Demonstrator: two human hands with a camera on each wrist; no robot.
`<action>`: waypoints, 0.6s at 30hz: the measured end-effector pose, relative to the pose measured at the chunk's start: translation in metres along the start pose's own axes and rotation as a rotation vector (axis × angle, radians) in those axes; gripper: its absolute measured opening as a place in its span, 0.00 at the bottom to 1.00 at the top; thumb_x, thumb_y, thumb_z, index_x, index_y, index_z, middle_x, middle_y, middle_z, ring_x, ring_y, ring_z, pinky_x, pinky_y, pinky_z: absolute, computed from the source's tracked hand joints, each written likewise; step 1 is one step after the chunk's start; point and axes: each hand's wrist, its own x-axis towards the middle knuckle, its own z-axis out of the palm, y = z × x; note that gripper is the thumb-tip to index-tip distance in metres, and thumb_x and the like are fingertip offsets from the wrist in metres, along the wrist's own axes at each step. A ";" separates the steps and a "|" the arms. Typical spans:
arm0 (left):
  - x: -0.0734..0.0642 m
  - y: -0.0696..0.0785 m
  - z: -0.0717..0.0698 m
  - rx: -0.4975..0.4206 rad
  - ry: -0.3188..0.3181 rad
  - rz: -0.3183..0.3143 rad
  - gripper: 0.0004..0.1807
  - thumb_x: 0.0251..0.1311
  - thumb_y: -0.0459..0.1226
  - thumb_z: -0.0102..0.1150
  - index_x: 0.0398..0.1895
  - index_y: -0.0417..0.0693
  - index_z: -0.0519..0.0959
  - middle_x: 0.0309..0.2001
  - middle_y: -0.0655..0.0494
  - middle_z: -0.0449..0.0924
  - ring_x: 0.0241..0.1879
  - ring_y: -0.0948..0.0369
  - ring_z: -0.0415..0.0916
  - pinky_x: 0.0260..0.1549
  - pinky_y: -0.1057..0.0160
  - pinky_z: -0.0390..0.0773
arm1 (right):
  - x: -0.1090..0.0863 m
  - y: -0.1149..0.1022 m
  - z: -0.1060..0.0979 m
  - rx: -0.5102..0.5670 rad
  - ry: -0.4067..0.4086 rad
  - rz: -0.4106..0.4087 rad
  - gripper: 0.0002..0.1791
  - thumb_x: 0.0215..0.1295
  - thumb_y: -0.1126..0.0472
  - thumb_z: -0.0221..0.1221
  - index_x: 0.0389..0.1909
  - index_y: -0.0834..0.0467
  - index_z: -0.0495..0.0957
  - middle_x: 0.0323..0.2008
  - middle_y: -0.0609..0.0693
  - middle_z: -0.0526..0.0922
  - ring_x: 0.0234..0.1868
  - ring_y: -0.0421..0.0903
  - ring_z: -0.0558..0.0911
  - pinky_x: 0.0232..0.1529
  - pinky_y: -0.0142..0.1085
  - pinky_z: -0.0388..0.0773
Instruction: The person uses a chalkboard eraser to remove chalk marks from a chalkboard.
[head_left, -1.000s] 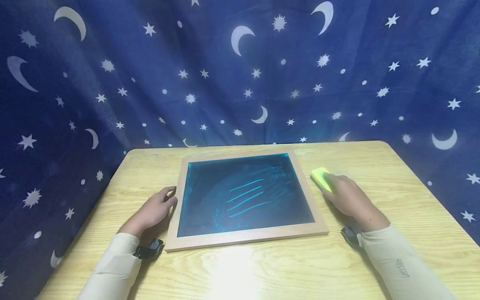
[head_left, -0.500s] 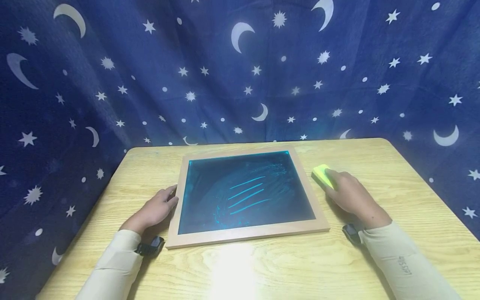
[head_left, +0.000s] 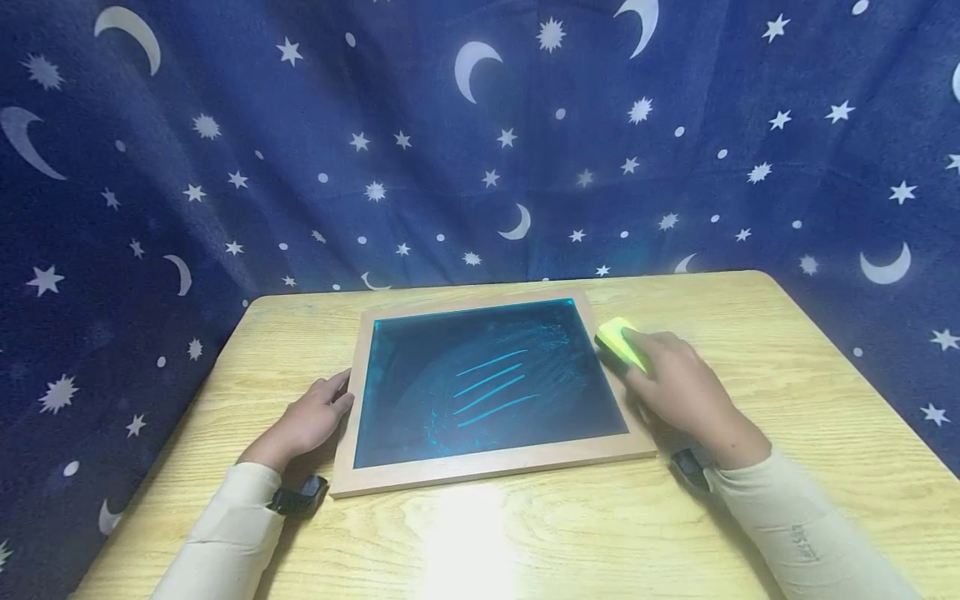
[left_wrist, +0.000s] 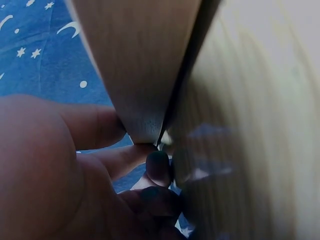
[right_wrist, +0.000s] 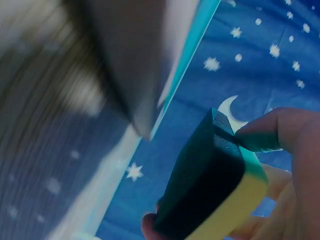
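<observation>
A blackboard (head_left: 420, 358) with a pale wooden frame lies on the table; several slanted blue chalk lines and smudges show on its dark face. At its left edge my left hand (head_left: 309, 419) holds the frame, with the thumb and index finger against the wood and the other fingers curled low by the tabletop in the left wrist view. My right hand (head_left: 686, 387) grips a yellow board eraser (head_left: 619, 340) between thumb and fingers, over the right part of the frame. In the right wrist view the dark felt side of the eraser (right_wrist: 205, 180) is tilted toward the board.
The light wood-grain table (head_left: 390, 542) has rounded far corners. Behind and beside it hangs a blue cloth (head_left: 420, 100) with white moons and stars. A black strap device (head_left: 300, 497) sits on the left wrist, another (head_left: 690, 471) on the right.
My right hand has moved left with the eraser, from the bare table beside the board to above its right frame. The left hand stays at the left edge. The chalk lines look the same.
</observation>
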 end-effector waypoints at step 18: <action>0.003 0.000 -0.001 0.038 -0.003 -0.016 0.32 0.78 0.46 0.33 0.79 0.44 0.52 0.56 0.36 0.72 0.54 0.44 0.71 0.50 0.37 0.62 | -0.019 -0.048 0.027 -0.106 -0.058 -0.170 0.28 0.64 0.57 0.59 0.67 0.53 0.74 0.53 0.64 0.78 0.45 0.57 0.82 0.35 0.50 0.80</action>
